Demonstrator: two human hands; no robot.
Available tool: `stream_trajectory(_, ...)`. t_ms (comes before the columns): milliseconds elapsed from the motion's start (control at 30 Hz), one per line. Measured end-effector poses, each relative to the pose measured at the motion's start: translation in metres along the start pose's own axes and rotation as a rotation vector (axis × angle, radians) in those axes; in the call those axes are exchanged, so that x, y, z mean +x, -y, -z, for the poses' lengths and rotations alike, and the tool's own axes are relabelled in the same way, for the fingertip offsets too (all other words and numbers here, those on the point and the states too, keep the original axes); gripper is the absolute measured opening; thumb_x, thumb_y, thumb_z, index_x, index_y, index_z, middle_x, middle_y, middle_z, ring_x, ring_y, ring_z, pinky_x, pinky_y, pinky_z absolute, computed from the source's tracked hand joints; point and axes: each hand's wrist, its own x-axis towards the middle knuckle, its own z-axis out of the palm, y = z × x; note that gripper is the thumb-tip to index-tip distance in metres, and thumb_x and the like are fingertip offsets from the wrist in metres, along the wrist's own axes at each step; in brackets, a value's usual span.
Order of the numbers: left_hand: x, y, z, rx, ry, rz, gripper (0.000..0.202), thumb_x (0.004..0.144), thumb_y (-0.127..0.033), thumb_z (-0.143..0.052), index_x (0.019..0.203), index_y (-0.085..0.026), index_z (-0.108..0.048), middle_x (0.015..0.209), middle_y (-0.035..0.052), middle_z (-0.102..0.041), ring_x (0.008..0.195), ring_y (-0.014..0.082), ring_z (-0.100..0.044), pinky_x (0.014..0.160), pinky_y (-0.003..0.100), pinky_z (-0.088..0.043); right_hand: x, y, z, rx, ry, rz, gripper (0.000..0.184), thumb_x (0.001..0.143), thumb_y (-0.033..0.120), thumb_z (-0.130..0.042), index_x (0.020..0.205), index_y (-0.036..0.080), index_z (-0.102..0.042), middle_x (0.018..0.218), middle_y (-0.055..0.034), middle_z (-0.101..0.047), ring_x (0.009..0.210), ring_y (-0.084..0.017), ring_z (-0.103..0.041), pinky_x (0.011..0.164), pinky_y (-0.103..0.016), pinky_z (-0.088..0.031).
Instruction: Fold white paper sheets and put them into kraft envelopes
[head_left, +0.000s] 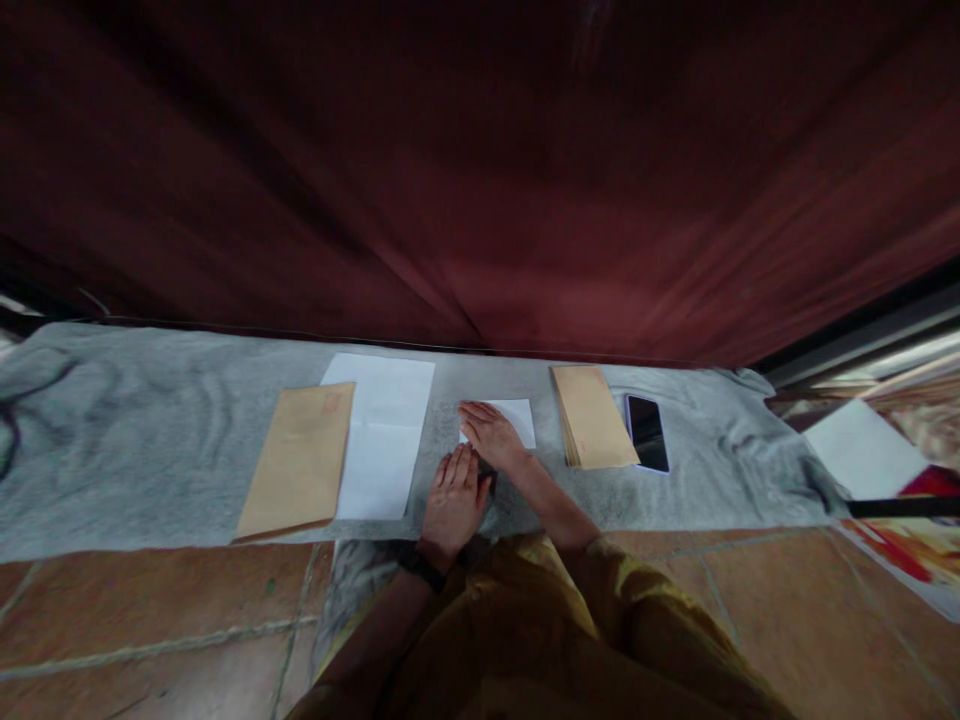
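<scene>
A small white folded paper (517,418) lies on the grey cloth (187,440) in front of me. My right hand (491,433) rests flat on its left part, fingers stretched toward the left and covering that edge. Just below, my left hand (454,500) lies palm down with its fingers extended, the fingertips close to the right hand and the paper's lower left corner. Whether the left fingertips touch the paper is hidden. To the left are larger white sheets (386,430) with a crease across them, partly under brown envelopes (300,455).
Another stack of brown envelopes (594,415) lies right of my hands, overlapping the edge of a phone (648,432) with a dark screen. A dark red curtain (480,200) hangs behind the cloth-covered surface. Orange floor tiles (150,600) show at the near side.
</scene>
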Motion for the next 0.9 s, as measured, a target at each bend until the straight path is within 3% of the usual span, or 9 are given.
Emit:
stream_trajectory(333,0.0,-0.001,0.0,-0.003,-0.007,0.005,0.049,0.099,-0.031,-0.045,0.139,-0.005,-0.057,0.144,0.0205,-0.058,0.137,0.0308,-0.053,0.117,0.048,-0.039,0.005,0.004,0.004,0.043,-0.04,-0.066,0.038,0.105,0.028,-0.044,0.136,0.014,-0.063,0.145,-0.0114,-0.059,0.138,-0.022,-0.051,0.122,-0.042,-0.036)
stream_trajectory(633,-0.005,0.002,-0.004,-0.014,-0.005,0.027,0.054,0.09,-0.017,-0.047,0.142,-0.002,-0.053,0.141,0.0236,-0.059,0.135,0.0326,-0.054,0.113,0.05,-0.044,-0.06,0.043,0.008,0.09,-0.045,-0.072,0.042,0.106,0.029,-0.039,0.139,0.011,-0.058,0.147,-0.0129,-0.057,0.14,-0.02,-0.048,0.123,-0.042,-0.036)
stream_trajectory(767,-0.004,0.003,-0.006,-0.038,-0.027,0.025,0.056,0.092,-0.017,-0.044,0.147,-0.007,-0.049,0.146,0.019,-0.056,0.138,0.0309,-0.052,0.115,0.05,-0.043,-0.08,0.044,0.01,0.068,-0.036,-0.107,0.045,0.106,0.03,-0.04,0.146,0.014,-0.051,0.15,-0.0125,-0.054,0.142,-0.022,-0.046,0.122,-0.047,-0.036)
stream_trajectory(900,-0.003,0.003,-0.005,-0.017,-0.025,0.027,0.053,0.095,-0.022,-0.042,0.144,-0.005,-0.051,0.147,0.0194,-0.055,0.139,0.0303,-0.05,0.115,0.048,-0.042,-0.089,0.036,0.015,0.033,-0.037,-0.103,0.045,0.106,0.031,-0.04,0.145,0.014,-0.053,0.15,-0.0118,-0.053,0.143,-0.023,-0.045,0.122,-0.046,-0.036)
